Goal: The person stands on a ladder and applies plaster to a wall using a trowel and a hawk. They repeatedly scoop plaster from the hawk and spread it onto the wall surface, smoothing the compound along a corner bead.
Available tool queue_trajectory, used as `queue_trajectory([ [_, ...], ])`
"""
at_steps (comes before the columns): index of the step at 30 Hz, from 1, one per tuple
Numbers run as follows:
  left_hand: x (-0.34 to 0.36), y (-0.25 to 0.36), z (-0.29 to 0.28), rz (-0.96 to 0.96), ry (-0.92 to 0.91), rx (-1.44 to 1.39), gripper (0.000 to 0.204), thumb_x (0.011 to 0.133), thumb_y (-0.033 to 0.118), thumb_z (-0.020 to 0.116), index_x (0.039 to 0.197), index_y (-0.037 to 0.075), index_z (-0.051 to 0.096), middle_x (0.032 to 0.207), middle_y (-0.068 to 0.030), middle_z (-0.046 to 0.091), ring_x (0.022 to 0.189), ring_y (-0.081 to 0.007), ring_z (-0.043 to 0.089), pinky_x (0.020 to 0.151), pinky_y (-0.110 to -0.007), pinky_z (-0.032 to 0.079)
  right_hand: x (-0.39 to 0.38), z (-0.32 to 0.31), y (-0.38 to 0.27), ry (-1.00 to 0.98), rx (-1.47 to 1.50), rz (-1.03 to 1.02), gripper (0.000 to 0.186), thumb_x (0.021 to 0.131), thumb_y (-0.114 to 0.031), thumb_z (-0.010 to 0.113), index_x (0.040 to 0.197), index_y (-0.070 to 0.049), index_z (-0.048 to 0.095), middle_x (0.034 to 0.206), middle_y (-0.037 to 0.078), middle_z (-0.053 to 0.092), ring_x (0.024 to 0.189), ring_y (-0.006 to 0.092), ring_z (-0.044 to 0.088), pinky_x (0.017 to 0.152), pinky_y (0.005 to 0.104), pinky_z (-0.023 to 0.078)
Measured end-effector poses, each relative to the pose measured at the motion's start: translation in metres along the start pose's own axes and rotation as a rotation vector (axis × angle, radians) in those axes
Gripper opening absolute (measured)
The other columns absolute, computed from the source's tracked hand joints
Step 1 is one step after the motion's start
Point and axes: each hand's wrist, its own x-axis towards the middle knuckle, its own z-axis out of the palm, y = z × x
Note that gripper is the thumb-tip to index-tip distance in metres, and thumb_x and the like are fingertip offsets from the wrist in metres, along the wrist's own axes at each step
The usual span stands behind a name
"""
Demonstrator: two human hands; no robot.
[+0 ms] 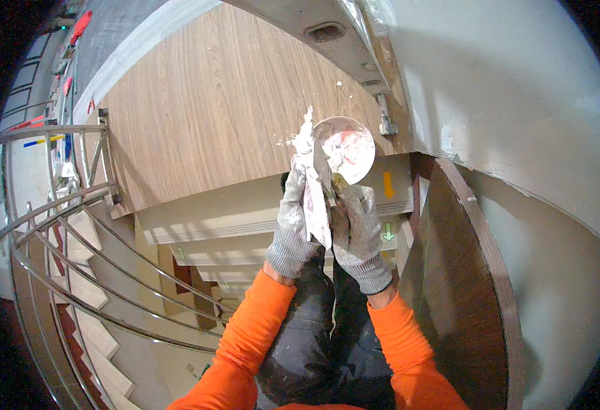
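Both my hands wear grey knit gloves smeared with white. My left hand [289, 222] is closed round a flat, narrow-looking tool coated in white putty [316, 205], seen almost edge-on; its exact kind I cannot make out. Closed on a putty knife, my right hand [358, 232] is just beside it; the grey blade [322, 167] points away from me, against or very near the putty-coated tool. A lump of white putty [304, 140] sticks up past my left fingers. Just beyond my right hand stands a round white bowl [363, 147] with white and pinkish putty inside.
A wood-grain landing [211, 102] carries putty crumbs. Stair steps [211, 219] with arrow stickers descend beneath me. Curved metal railing [136, 266] bounds the left side. On the right are a dark wooden panel [460, 273] and a pale wall [511, 89]. A grey metal bar [293, 17] crosses the top.
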Motion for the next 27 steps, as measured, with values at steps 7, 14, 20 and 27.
queue_trajectory([
  [7, 0.004, 0.014, -0.009, 0.067, 0.013, 0.173, 0.038, 0.110, 0.030, 0.050, 0.143, 0.011, 0.052, 0.114, -0.0005, 0.065, 0.104, -0.0091, 0.063, 0.086, -0.027, 0.055, -0.009, 0.000, 0.011, -0.015, -0.087, 0.002, 0.055, 0.090, -0.009, 0.065, 0.145, -0.009, 0.057, 0.105, 0.017, 0.059, 0.095, 0.0348, 0.061, 0.083, 0.0438, 0.052],
  [14, 0.005, 0.047, -0.015, 0.129, -0.189, 0.314, 0.041, 0.109, 0.039, 0.049, 0.138, 0.010, 0.054, 0.115, -0.0033, 0.065, 0.105, -0.0132, 0.066, 0.087, -0.032, 0.058, -0.033, 0.009, 0.061, -0.135, -0.357, 0.200, 0.041, 0.096, -0.013, 0.058, 0.136, -0.009, 0.061, 0.106, 0.016, 0.056, 0.098, 0.0331, 0.060, 0.081, 0.0441, 0.051],
  [20, -0.028, 0.049, 0.001, 0.275, 0.247, 0.642, 0.045, 0.109, 0.031, 0.051, 0.146, 0.005, 0.047, 0.135, -0.0089, 0.061, 0.121, -0.0196, 0.063, 0.103, -0.037, 0.054, -0.012, 0.039, 0.143, -0.188, -0.851, 0.276, 0.052, 0.090, -0.012, 0.058, 0.142, -0.008, 0.055, 0.110, 0.015, 0.055, 0.104, 0.0352, 0.057, 0.087, 0.0463, 0.049],
  [27, -0.044, 0.034, -0.013, 0.262, 0.446, 0.990, 0.059, 0.103, 0.022, 0.062, 0.155, 0.006, 0.039, 0.135, -0.0155, 0.058, 0.118, -0.0228, 0.059, 0.098, -0.033, 0.052, 0.026, 0.075, 0.187, -0.395, -1.096, 0.499, 0.054, 0.096, -0.021, 0.057, 0.149, -0.019, 0.048, 0.121, 0.009, 0.058, 0.112, 0.0277, 0.057, 0.094, 0.0457, 0.050],
])
